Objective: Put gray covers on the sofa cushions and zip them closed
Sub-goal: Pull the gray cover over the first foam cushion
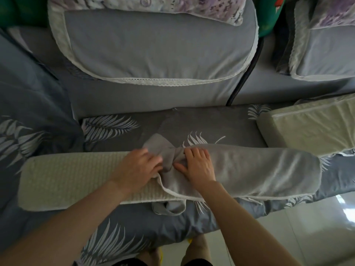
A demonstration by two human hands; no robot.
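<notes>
Fingers of both hands gripping bunched gray cover (240,166) on cushion (73,177), feather-print sofa (146,223), glossy floor (317,227)

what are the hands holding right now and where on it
Both the left hand and right hand grip the gray cover at its bunched open edge, midway along the cushion.

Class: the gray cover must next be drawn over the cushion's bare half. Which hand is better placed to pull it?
Left hand: it grips the gray cover at its bunched edge, beside the bare cushion.
</notes>
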